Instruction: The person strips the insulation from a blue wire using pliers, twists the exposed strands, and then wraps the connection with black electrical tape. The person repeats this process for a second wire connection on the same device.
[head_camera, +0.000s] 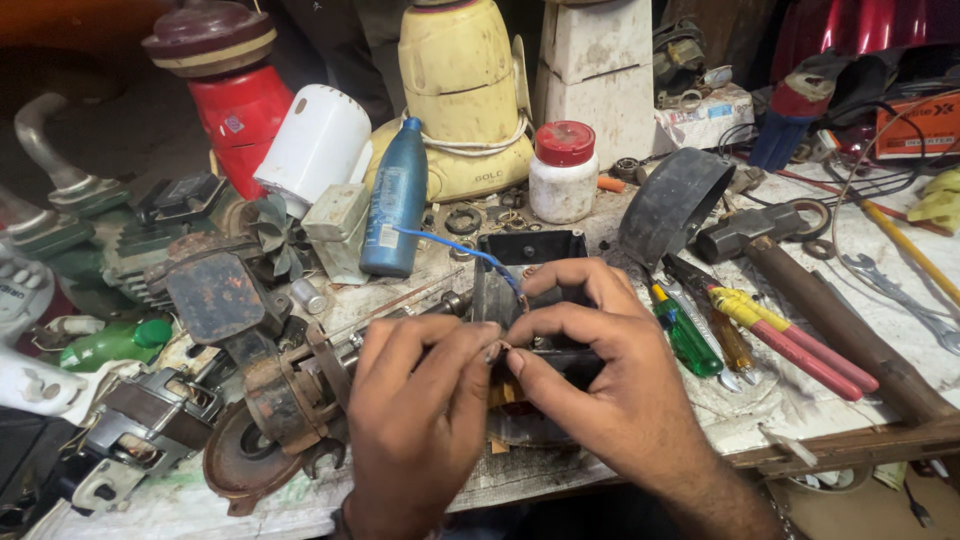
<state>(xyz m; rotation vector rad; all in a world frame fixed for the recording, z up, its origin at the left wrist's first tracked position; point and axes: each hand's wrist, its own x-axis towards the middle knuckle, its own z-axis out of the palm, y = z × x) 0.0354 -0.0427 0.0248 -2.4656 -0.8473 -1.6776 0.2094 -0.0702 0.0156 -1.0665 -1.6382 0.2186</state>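
Workbench (880, 230) w/ tools & mixer bases; dark motor housing (530, 250) sitting at centre, steadied by both hands. Left hand (420, 420) & right hand (600, 360) pinching shut on thin wire ends (503, 348) between fingertips, blue lead (460, 250) arching up behind.

A tall blue bottle (397, 200) with a pale label stands mid-bench. A white jar (563, 172) with a red lid stands behind. A white printed box (706, 115) sits near the back edge.

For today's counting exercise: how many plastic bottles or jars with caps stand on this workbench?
3. A blue bottle stands upright at centre, a white jar with a red lid stands to its right, and a green bottle lies at the left. Clutter may hide others.
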